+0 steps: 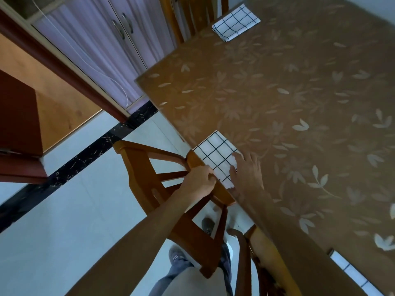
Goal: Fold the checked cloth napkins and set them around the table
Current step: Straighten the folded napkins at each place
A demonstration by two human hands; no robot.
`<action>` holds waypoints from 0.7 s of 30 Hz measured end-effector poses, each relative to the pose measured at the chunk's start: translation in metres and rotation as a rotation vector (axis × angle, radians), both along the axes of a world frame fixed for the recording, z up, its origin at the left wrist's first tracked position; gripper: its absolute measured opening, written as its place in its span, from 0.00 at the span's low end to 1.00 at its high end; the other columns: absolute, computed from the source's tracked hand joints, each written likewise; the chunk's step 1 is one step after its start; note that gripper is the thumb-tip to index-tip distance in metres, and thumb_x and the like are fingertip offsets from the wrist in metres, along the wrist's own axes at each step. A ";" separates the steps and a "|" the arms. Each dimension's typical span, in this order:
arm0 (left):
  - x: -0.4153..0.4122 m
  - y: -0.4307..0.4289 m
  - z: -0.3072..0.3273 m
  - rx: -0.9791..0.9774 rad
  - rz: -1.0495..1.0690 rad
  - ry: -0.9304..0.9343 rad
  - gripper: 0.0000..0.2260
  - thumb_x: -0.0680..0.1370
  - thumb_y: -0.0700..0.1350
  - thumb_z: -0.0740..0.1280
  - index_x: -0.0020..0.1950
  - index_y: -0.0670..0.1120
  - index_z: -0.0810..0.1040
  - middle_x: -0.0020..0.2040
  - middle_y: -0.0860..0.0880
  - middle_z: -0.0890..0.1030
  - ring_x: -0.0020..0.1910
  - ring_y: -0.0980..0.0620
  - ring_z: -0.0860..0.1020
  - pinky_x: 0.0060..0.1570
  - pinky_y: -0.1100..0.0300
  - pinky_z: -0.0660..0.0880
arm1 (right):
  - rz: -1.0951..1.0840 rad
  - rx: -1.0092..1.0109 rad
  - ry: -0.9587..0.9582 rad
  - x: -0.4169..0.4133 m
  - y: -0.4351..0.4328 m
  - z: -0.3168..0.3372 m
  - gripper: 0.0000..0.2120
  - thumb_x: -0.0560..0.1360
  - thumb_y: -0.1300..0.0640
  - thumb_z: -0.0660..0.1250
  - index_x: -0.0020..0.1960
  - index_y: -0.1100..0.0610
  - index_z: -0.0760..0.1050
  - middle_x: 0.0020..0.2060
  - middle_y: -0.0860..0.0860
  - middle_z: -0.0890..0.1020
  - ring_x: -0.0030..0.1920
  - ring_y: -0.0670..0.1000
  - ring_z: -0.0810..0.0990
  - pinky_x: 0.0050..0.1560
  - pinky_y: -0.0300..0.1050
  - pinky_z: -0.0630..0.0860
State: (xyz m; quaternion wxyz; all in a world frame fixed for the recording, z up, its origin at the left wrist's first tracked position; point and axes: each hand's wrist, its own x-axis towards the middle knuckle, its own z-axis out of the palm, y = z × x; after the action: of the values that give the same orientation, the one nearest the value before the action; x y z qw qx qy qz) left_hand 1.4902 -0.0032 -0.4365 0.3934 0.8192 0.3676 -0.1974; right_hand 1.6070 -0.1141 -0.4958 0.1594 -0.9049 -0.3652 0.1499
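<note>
Folded napkin (213,155) flat at the tabletop (299,99) edge. Pinned along its right side under the straight, spread fingers (237,157) of the right hand (249,180). Left hand (197,183) curled at its near left edge, above a chair (145,174) rail; pinching cloth or rail, cannot tell. Well beyond the fingertips, a second napkin (236,22).

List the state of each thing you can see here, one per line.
Near napkin: folded, flat at table edge, under right hand.
Far napkin: folded, lying at table edge.
Third napkin: at table edge, partly out of frame.
Left hand: fingers curled at near napkin's edge; grip unclear.
Right hand: flat, pressing near napkin.
Cabinet doors: closed.
Chair: pushed against table.
</note>
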 end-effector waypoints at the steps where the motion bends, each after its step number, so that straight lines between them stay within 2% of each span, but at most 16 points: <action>1: -0.001 0.006 0.002 0.011 -0.005 -0.011 0.15 0.82 0.45 0.62 0.68 0.45 0.74 0.61 0.46 0.80 0.58 0.51 0.79 0.54 0.63 0.73 | -0.006 0.016 -0.001 -0.001 0.003 0.004 0.18 0.73 0.62 0.69 0.63 0.61 0.76 0.60 0.61 0.78 0.63 0.62 0.74 0.62 0.58 0.72; 7: -0.011 0.052 0.026 0.088 -0.049 -0.066 0.15 0.82 0.46 0.61 0.68 0.44 0.75 0.62 0.45 0.80 0.58 0.48 0.79 0.61 0.51 0.76 | 0.078 -0.005 0.014 -0.010 0.037 0.034 0.18 0.77 0.60 0.65 0.66 0.60 0.74 0.64 0.58 0.76 0.64 0.59 0.74 0.64 0.55 0.69; 11: -0.028 0.098 0.041 0.166 -0.110 -0.090 0.15 0.82 0.45 0.60 0.66 0.44 0.76 0.54 0.45 0.83 0.52 0.48 0.81 0.55 0.51 0.78 | 0.064 -0.118 0.056 -0.024 0.076 0.063 0.19 0.78 0.59 0.62 0.67 0.61 0.71 0.62 0.58 0.76 0.59 0.58 0.77 0.60 0.51 0.72; 13: -0.035 0.127 0.050 0.213 -0.149 -0.102 0.12 0.82 0.45 0.60 0.59 0.42 0.78 0.51 0.44 0.83 0.52 0.45 0.81 0.54 0.49 0.78 | 0.054 -0.174 0.058 -0.033 0.100 0.076 0.18 0.78 0.56 0.62 0.66 0.61 0.71 0.59 0.58 0.77 0.57 0.59 0.77 0.56 0.51 0.73; 15: -0.045 0.159 0.061 0.247 -0.186 -0.126 0.07 0.81 0.43 0.59 0.48 0.44 0.75 0.45 0.45 0.79 0.50 0.43 0.81 0.51 0.48 0.77 | 0.029 -0.203 0.039 -0.045 0.124 0.088 0.21 0.79 0.52 0.62 0.68 0.61 0.68 0.59 0.59 0.77 0.55 0.61 0.79 0.53 0.52 0.75; 18: -0.067 0.212 0.073 0.258 -0.253 -0.116 0.06 0.81 0.44 0.59 0.48 0.48 0.75 0.46 0.50 0.78 0.48 0.46 0.80 0.47 0.51 0.76 | -0.035 -0.212 0.031 -0.068 0.161 0.108 0.22 0.79 0.49 0.61 0.67 0.62 0.69 0.58 0.61 0.77 0.54 0.63 0.79 0.51 0.52 0.75; 21: -0.091 0.265 0.087 0.270 -0.325 -0.066 0.08 0.80 0.46 0.59 0.44 0.50 0.75 0.48 0.49 0.80 0.45 0.50 0.78 0.43 0.56 0.76 | -0.091 -0.218 0.064 -0.091 0.204 0.124 0.21 0.79 0.47 0.61 0.64 0.62 0.73 0.58 0.61 0.78 0.57 0.63 0.78 0.55 0.51 0.74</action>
State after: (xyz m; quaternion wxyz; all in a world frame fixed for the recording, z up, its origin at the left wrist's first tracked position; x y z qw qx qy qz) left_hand 1.3996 0.2619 -0.3495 0.2547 0.9190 0.2408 -0.1804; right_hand 1.5162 0.0895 -0.3722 0.0786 -0.9272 -0.3000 0.2102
